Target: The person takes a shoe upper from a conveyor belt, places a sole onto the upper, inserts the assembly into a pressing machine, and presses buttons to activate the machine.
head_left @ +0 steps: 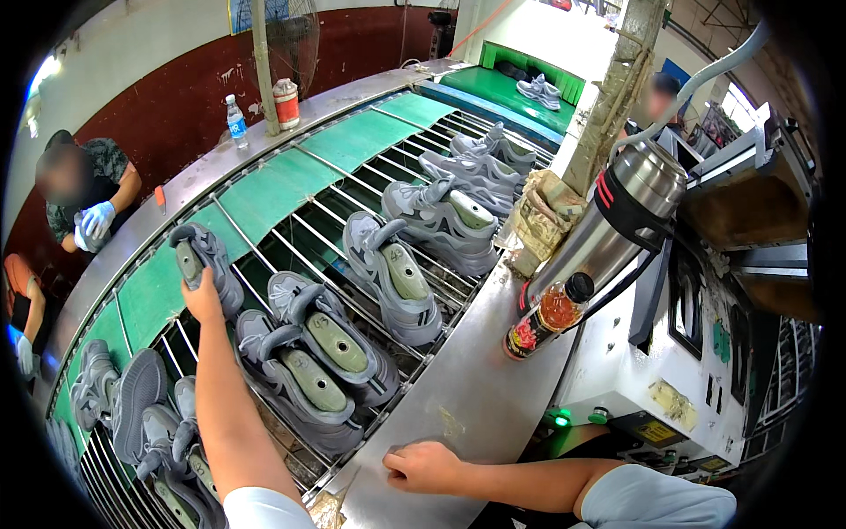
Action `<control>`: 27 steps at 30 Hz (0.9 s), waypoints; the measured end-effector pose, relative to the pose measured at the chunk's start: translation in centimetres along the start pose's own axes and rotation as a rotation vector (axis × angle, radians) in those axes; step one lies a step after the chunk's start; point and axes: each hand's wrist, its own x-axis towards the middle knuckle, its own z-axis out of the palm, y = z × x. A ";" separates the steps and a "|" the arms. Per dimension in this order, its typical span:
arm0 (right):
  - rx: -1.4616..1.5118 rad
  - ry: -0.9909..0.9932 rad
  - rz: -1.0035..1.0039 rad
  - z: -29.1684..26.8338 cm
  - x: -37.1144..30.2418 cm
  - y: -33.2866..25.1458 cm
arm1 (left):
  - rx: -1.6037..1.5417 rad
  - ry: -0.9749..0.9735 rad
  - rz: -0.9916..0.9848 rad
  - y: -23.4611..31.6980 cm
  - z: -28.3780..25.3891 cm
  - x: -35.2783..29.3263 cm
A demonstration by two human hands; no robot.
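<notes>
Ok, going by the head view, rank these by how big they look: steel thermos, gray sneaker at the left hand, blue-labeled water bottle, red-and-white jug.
1. Steel thermos, clearly largest
2. Gray sneaker at the left hand
3. Blue-labeled water bottle and red-and-white jug: too alike to rank

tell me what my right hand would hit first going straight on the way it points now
Likely the nearest gray sneaker, at its heel, beyond the steel ledge; how high the right hand sits is unclear, so it could pass above.
</notes>
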 end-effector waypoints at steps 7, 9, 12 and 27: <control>-0.027 -0.028 0.019 0.2 -0.4 -0.2 | -1.004 -0.327 -0.554 6.5 -7.4 0.4; -0.038 -0.053 0.039 -0.9 -0.1 -1.0 | -1.031 -0.278 -0.540 8.8 -10.3 -2.4; -0.037 0.000 0.081 -0.2 -0.3 -0.7 | -1.018 -0.270 -0.476 13.6 -14.2 -9.4; 1.800 0.508 0.242 -13.4 -24.8 -8.4 | -1.067 -1.063 -0.596 21.6 -32.0 -58.8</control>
